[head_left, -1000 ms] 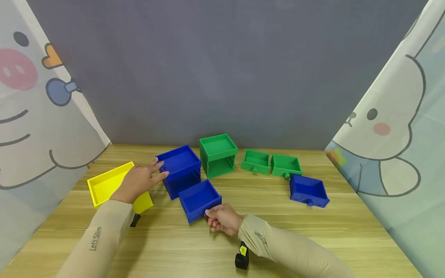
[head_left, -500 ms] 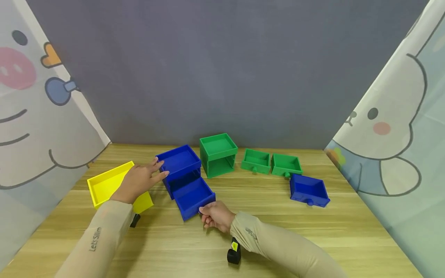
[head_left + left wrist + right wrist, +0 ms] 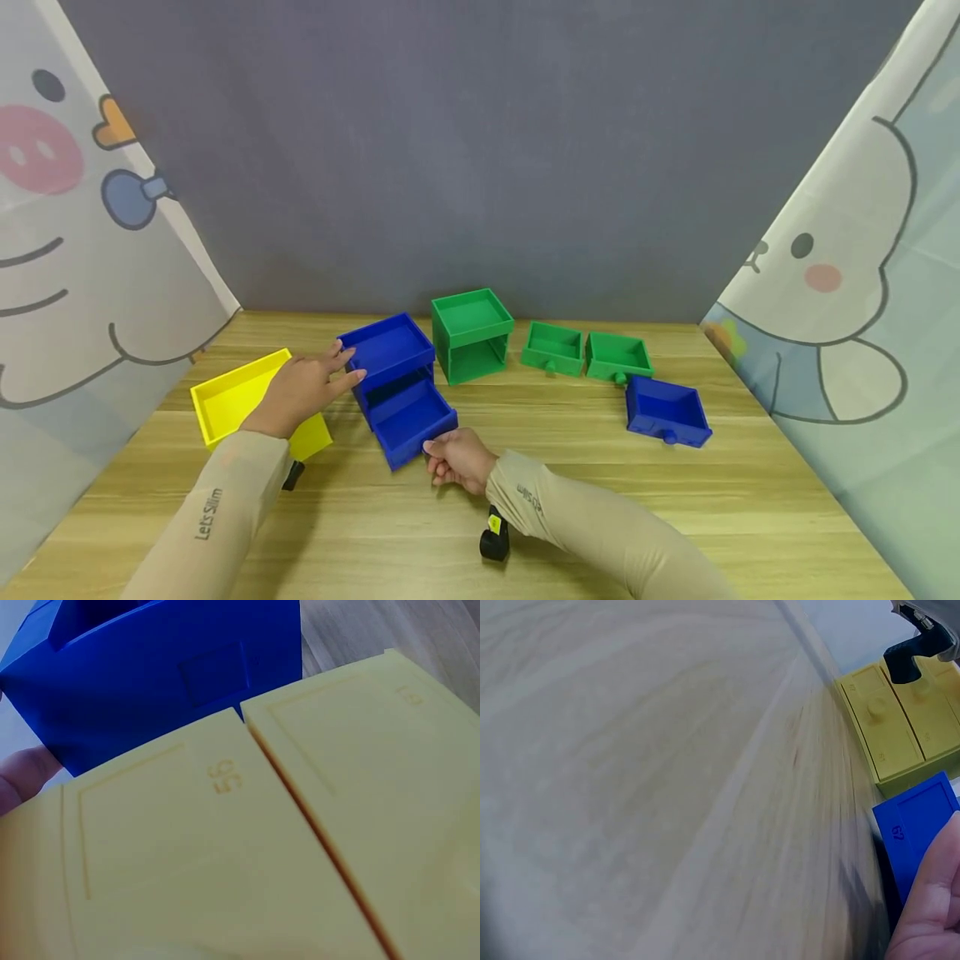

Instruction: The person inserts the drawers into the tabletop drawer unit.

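Observation:
A blue cabinet [image 3: 386, 350] with a tray top stands left of centre, its front opening facing me. A blue drawer [image 3: 412, 417] sits partly inside the lower part of that opening, with a dark gap above it. My right hand [image 3: 461, 461] pinches the drawer's front at its knob, which the fingers mostly hide. In the right wrist view the drawer's blue front [image 3: 911, 832] shows beside the thumb. My left hand [image 3: 300, 392] reaches over a yellow cabinet [image 3: 232, 404], fingers spread, fingertips at the blue cabinet's left rim.
A green cabinet [image 3: 471, 321] with an open front stands behind and to the right. Two green drawers, one left [image 3: 552, 346] and one right [image 3: 618, 357], lie farther right. Another blue drawer [image 3: 667, 412] rests in front of them. A grey cloth [image 3: 480, 150] hangs behind the table.
My right hand has moved left and away from me, sliding the blue drawer farther into the blue cabinet. The left hand has stayed at the cabinet's left rim.

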A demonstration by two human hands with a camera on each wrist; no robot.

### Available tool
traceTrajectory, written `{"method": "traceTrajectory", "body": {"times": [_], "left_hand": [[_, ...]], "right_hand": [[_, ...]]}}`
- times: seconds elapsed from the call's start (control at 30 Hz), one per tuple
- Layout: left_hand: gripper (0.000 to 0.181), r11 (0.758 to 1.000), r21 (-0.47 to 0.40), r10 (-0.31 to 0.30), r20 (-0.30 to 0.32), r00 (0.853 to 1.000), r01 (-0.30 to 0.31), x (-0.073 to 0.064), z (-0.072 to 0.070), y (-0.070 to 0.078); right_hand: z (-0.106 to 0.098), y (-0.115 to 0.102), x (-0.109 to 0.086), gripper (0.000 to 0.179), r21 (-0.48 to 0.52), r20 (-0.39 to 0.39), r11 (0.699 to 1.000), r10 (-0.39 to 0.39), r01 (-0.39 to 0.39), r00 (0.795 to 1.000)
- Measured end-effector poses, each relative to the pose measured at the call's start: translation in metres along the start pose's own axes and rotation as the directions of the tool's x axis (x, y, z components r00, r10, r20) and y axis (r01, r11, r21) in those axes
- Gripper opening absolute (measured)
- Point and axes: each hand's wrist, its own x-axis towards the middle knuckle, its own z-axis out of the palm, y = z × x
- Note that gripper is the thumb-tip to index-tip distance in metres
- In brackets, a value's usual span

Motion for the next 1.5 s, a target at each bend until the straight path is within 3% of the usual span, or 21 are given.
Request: {"method": "traceTrajectory", "body": {"times": [0.43,1.07,1.5], "left_hand": [[0.06,1.0,0.003,0.002,0.0,1.0,-0.002,-0.001,0.001,-0.001],[0.058,1.0,0.015,0.023,-0.029,0.999,-0.022,0.0,0.005,-0.003],[0.057,0.999,0.025,0.034,-0.057,0.998,-0.032,0.001,0.004,-0.001]], "right_hand": [[0.0,0.003,0.002,0.02,0.037,-0.025,0.999,-0.013,0.014,1.0],[0.002,0.0,0.007,0.016,0.016,0.006,1.0,0.017,-0.017,1.0],[0.006,-0.004,0.016,0.014,-0.008,-0.013,1.0,0.005,-0.005,1.0]]}}
